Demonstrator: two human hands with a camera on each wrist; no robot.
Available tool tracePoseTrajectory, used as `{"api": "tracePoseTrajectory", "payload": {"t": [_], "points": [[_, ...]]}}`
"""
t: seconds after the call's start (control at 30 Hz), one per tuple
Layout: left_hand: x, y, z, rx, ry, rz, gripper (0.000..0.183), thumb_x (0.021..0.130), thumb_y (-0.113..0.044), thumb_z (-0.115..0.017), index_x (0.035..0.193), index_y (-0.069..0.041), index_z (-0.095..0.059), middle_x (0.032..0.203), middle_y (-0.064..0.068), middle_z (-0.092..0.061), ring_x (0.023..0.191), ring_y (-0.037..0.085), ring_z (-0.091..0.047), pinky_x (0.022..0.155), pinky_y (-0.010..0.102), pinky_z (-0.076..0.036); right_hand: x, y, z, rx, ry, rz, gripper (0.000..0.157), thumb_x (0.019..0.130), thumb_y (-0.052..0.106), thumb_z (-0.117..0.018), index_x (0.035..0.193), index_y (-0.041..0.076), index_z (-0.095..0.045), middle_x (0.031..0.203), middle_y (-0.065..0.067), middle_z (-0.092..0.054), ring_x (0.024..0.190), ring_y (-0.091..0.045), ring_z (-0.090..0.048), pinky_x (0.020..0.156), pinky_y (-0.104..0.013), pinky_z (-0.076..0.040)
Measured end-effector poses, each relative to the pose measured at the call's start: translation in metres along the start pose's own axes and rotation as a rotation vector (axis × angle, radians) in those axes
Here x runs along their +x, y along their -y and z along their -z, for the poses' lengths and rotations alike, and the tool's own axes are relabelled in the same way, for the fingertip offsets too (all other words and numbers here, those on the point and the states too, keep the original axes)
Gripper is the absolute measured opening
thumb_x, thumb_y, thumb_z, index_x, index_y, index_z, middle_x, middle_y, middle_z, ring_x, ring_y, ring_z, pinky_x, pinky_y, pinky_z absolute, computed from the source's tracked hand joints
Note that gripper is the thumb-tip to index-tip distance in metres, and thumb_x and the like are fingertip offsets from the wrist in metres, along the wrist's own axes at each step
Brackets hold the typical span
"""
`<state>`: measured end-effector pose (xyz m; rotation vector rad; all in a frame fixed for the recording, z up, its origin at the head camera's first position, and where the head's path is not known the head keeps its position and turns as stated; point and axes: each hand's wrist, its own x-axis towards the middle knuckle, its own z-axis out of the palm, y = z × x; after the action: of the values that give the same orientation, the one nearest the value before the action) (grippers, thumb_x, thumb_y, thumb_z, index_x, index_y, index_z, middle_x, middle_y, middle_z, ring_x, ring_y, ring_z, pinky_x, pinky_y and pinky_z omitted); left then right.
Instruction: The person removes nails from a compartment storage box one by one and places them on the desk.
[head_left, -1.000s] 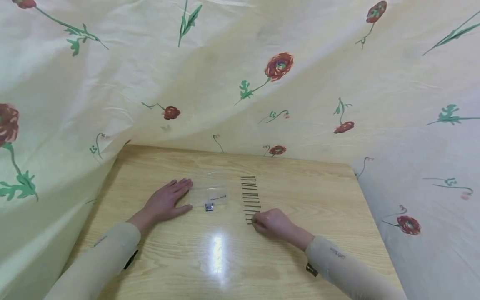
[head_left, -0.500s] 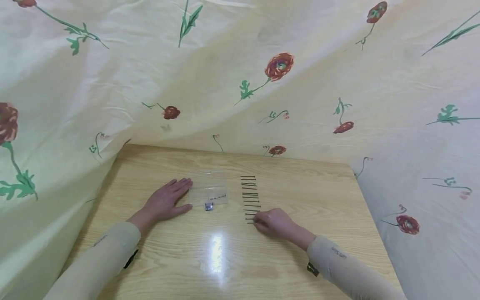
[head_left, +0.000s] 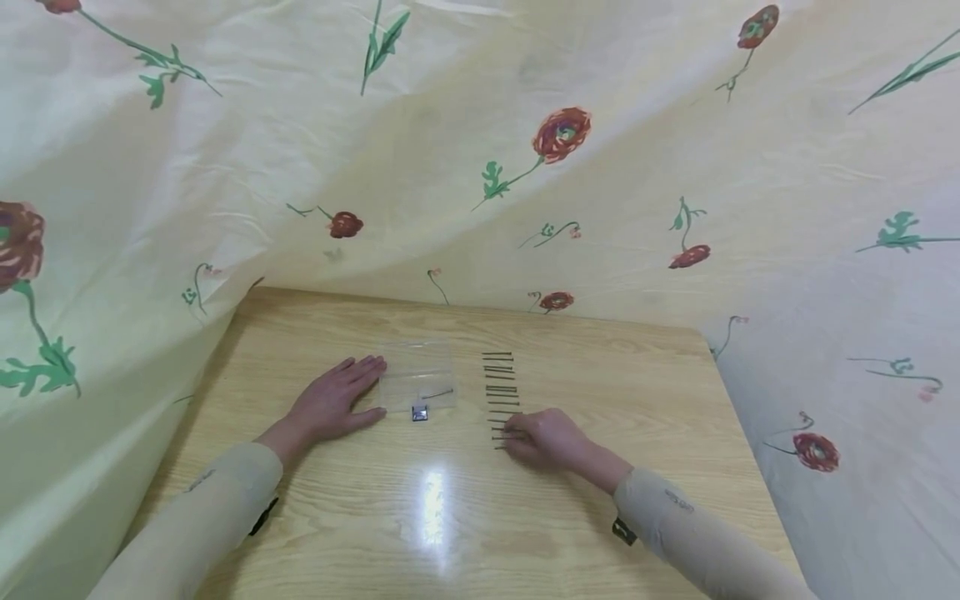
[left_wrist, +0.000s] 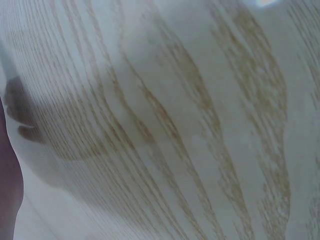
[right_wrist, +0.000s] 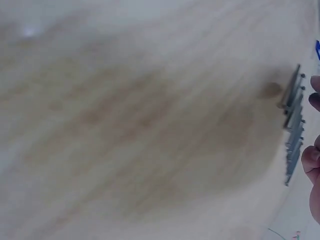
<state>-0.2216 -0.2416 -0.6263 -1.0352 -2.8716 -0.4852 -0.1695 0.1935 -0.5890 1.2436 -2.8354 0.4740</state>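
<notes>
My right hand (head_left: pixel 547 437) is at the near end of a column of thin, dark nails (head_left: pixel 501 392), lying roughly parallel on the table. Its thumb and fingertips are parted, with the shaft of a nail showing between them in the head view. In the right wrist view the nails (right_wrist: pixel 294 125) show small heads, with my fingers at the right edge, partly cut off. My left hand (head_left: pixel 335 402) lies flat, fingers spread, its fingertips and thumb right at the left edge of a clear plastic container (head_left: pixel 401 358). A single nail (head_left: pixel 438 394) lies at that container.
A small blue-and-white square piece (head_left: pixel 420 413) sits at the container's near edge. The wooden table (head_left: pixel 360 517) is bordered at the back and sides by a hanging cloth (head_left: pixel 450 167) printed with red flowers.
My right hand has shifted slightly at the near nails, and its thumb and fingers have moved apart. The left hand stays in place beside the container.
</notes>
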Motion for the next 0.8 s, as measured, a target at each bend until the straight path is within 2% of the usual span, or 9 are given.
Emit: {"api": "tracePoseTrajectory", "payload": {"t": [0.13,0.3,0.4,0.5,0.57,0.8], "points": [[-0.002,0.0,0.0,-0.015,-0.005,0.002,0.085,0.101,-0.057,-0.065,0.164,-0.007,-0.041,0.17,0.01,-0.04,0.157,0.03,-0.039,0.132,0.047,-0.026,0.019,0.002,0.011,0.048,0.036,-0.033,0.026,0.098,0.026,-0.081,0.118,0.011,-0.077,0.092,0.001,-0.081,0.064,0.0,-0.062,0.06,-0.022,-0.057],[-0.003,-0.001,-0.003,-0.013,-0.01,0.0,0.084,0.101,-0.057,-0.064,0.165,-0.007,-0.041,0.17,0.01,-0.04,0.157,0.03,-0.039,0.132,0.048,-0.025,0.049,0.003,0.02,0.079,0.052,0.011,0.036,0.1,0.025,-0.079,0.131,0.009,-0.073,0.091,-0.002,-0.08,0.065,0.001,-0.062,0.061,-0.023,-0.058],[-0.003,-0.001,-0.005,-0.011,-0.012,-0.004,0.084,0.101,-0.058,-0.064,0.165,-0.007,-0.04,0.17,0.01,-0.04,0.157,0.03,-0.039,0.132,0.048,-0.025,0.067,0.002,0.022,0.081,0.042,0.032,0.038,0.1,0.026,-0.079,0.134,0.01,-0.072,0.074,0.003,-0.072,0.058,0.002,-0.053,0.056,-0.02,-0.05],[-0.003,-0.001,-0.006,-0.013,-0.014,-0.004,0.084,0.101,-0.057,-0.064,0.165,-0.007,-0.04,0.17,0.01,-0.04,0.157,0.029,-0.039,0.132,0.047,-0.025,0.082,0.001,0.024,0.081,0.051,0.044,0.039,0.101,0.028,-0.077,0.136,0.012,-0.071,0.059,0.012,-0.051,0.051,0.001,-0.035,0.049,-0.02,-0.034],[-0.003,-0.002,-0.005,-0.014,-0.018,-0.006,0.084,0.101,-0.057,-0.064,0.165,-0.007,-0.041,0.17,0.01,-0.041,0.157,0.029,-0.039,0.132,0.047,-0.026,0.092,0.001,0.025,0.068,0.07,0.052,0.039,0.102,0.029,-0.076,0.137,0.013,-0.071,0.056,0.014,-0.041,0.051,0.001,-0.029,0.05,-0.02,-0.028],[-0.003,-0.003,-0.002,-0.001,0.0,0.007,0.084,0.102,-0.058,-0.063,0.165,-0.007,-0.04,0.17,0.01,-0.04,0.157,0.029,-0.038,0.132,0.046,-0.026,0.123,0.005,0.025,0.048,0.179,0.1,0.036,0.104,0.026,-0.073,0.139,0.019,-0.071,0.057,0.014,-0.038,0.052,-0.001,-0.027,0.05,-0.02,-0.026]]}}
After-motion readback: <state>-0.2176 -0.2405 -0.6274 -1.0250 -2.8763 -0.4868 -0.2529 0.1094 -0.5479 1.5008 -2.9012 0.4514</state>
